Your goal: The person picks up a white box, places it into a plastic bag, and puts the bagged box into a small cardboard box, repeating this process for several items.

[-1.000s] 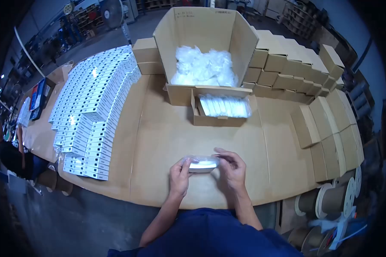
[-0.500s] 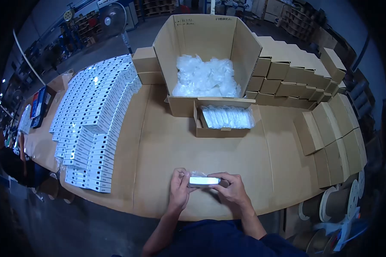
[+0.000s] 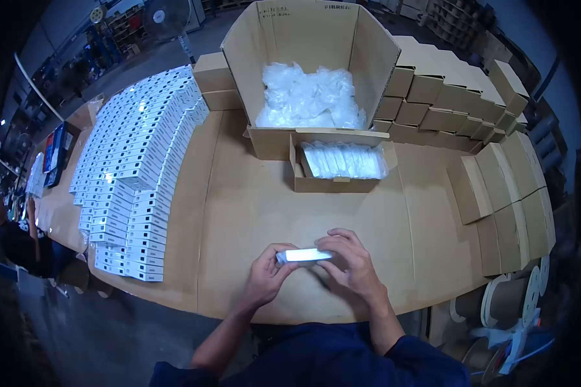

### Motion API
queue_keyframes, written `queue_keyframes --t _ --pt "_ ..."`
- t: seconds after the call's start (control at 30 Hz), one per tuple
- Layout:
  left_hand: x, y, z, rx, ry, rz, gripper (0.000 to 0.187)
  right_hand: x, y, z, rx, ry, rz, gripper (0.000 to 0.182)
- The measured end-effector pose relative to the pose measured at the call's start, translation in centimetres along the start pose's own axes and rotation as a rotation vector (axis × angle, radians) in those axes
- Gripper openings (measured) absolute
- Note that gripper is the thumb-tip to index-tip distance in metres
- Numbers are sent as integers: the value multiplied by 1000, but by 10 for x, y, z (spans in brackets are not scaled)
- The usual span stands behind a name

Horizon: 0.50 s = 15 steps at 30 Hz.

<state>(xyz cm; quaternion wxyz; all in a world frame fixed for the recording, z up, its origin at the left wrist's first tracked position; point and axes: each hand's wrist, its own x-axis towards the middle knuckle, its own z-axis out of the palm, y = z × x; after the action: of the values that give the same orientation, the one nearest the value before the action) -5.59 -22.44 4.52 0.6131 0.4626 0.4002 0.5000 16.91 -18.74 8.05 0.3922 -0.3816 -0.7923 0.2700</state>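
A small white box (image 3: 307,255), with clear plastic at its left end, is held above the cardboard-covered table near the front edge. My left hand (image 3: 266,274) is closed on its left end, thumb below and fingers behind. On the right end, my right hand (image 3: 352,266) grips it between thumb and fingers. Beyond the hands stands an open carton (image 3: 336,186) filled with a row of items in clear plastic wrap (image 3: 345,161). Behind that, a large open carton (image 3: 310,32) holds a heap of clear plastic bags (image 3: 313,97).
Stacked white boxes (image 3: 132,155) cover the table's left side. Closed brown cartons (image 3: 445,97) are piled at the back right, with more (image 3: 516,187) along the right edge. A co-worker (image 3: 22,238) is at the far left. Spools (image 3: 503,300) stand below the right edge.
The view has shifted, so the table and cartons sit slightly higher. Both hands have moved the white box a little, and my right hand's fingers have lifted and spread over its right end.
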Motion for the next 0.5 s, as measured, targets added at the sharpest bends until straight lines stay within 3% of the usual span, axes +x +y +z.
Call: queue_keyframes --t 0.07,0.17,0.33,0.43,0.5 --pt "7 2 -8 24 -40 -21 27 9 -2 -4 -160 6 -137 28" --pt "14 1 -20 61 -124 -26 28 18 -9 -12 -254 -124 -154 27" --pt "25 -2 -27 19 -192 -39 42 28 -1 -16 3 -132 -76 21" --pt "37 19 -20 173 20 108 57 41 3 -24 25 -73 -21 17" --pt "58 32 -31 593 57 288 66 54 11 -25 -61 65 -29 18"
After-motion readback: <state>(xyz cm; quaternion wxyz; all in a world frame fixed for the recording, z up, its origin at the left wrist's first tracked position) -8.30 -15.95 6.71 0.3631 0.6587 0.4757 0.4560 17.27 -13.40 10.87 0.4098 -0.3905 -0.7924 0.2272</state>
